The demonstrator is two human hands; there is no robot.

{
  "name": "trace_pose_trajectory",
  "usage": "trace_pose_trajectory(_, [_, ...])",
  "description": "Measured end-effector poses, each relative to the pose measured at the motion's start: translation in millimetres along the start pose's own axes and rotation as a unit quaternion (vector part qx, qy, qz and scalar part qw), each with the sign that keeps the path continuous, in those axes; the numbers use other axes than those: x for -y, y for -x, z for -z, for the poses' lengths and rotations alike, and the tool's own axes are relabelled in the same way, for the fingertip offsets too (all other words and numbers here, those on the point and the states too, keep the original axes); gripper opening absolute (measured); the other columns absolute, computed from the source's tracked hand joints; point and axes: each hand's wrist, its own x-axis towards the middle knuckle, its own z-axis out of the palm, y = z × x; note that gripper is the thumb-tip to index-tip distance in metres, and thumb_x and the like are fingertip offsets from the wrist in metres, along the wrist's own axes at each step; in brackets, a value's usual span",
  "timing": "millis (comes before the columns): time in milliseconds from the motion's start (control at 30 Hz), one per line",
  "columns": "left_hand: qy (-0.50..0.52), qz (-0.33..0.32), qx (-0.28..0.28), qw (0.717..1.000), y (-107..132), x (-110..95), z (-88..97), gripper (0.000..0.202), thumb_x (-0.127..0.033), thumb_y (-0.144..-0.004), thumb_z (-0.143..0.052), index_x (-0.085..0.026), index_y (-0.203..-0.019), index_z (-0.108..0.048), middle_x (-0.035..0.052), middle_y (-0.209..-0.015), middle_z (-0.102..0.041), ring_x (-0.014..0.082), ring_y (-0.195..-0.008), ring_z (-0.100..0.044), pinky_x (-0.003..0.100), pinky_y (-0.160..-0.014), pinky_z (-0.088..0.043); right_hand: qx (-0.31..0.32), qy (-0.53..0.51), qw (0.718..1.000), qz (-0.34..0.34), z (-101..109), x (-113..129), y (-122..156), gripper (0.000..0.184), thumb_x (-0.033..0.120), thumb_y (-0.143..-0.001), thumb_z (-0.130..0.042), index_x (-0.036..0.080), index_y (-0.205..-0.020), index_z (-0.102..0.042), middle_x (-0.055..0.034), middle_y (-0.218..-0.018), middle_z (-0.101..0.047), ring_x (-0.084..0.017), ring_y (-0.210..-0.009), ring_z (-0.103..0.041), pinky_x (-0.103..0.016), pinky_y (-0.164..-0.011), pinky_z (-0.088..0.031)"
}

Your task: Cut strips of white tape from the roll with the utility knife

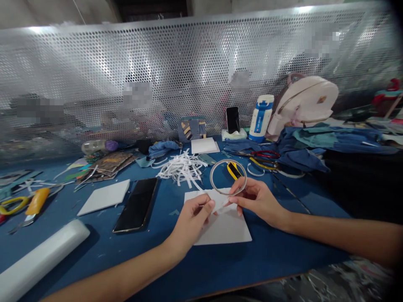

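Observation:
A thin ring-shaped roll of tape hangs from my right hand, its lower edge between the thumb and fingers. My left hand is closed in a pinch just to the left. A short translucent strip, seemingly tape, spans the gap between both hands. Beneath them lies a stack of white paper. A heap of narrow white paper strips sits beyond my left hand, and one strip reaches down to its fingers. Behind the roll is a yellow and black cutter.
A black phone and white card lie left, near a long white case and orange-handled tool. Scissors, blue cloth, a bottle and backpack stand along a perforated metal screen.

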Motion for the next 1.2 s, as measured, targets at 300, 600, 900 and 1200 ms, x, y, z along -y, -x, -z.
trace_pose_trajectory(300, [0.07, 0.048, -0.02, 0.996, 0.3, 3.3, -1.7, 0.051, -0.058, -0.081, -0.069, -0.019, -0.06, -0.044, -0.0095, -0.041, -0.039, 0.0025, -0.029, -0.03, 0.016, -0.035, -0.02, -0.014, 0.027, 0.999, 0.036, 0.5, -1.0, 4.1, 0.022, 0.031, -0.077, -0.082, 0.018, -0.086, -0.067, 0.0005, -0.072, -0.067, -0.01, -0.05, -0.064, -0.022, -0.049, -0.058])
trace_pose_trajectory(600, [0.095, 0.05, -0.039, 0.993, -0.1, 2.9, -2.3, 0.052, -0.055, -0.078, -0.074, -0.017, -0.057, -0.045, -0.0094, -0.038, -0.039, 0.0012, -0.028, -0.03, 0.014, -0.033, -0.02, -0.015, 0.035, 0.996, 0.075, 1.6, -1.0, 6.0, 0.014, 0.023, -0.08, -0.08, 0.018, -0.087, -0.068, 0.0008, -0.074, -0.069, -0.009, -0.051, -0.067, -0.017, -0.05, -0.057])
trace_pose_trajectory(900, [0.117, 0.047, -0.056, 0.99, -2.7, 8.3, 0.8, 0.045, -0.056, -0.078, -0.075, -0.013, -0.07, -0.064, -0.0073, -0.046, -0.047, 0.0007, -0.029, -0.034, 0.013, -0.032, -0.021, -0.036, 0.043, 0.995, 0.079, 3.6, 4.4, 3.3, 0.015, 0.023, -0.082, -0.078, 0.019, -0.09, -0.065, -0.0017, -0.072, -0.075, -0.01, -0.05, -0.066, -0.019, -0.051, -0.058])
trace_pose_trajectory(1200, [0.136, 0.065, -0.037, 0.988, -1.8, 2.3, 0.3, 0.035, -0.045, -0.074, -0.081, -0.011, -0.073, -0.072, 0.0055, -0.069, -0.071, 0.0048, -0.035, -0.05, 0.014, -0.032, -0.034, -0.043, 0.049, 0.996, 0.067, 4.3, 3.9, 1.0, 0.016, 0.024, -0.081, -0.078, 0.019, -0.089, -0.065, -0.0006, -0.069, -0.073, -0.009, -0.049, -0.064, -0.019, -0.049, -0.058])
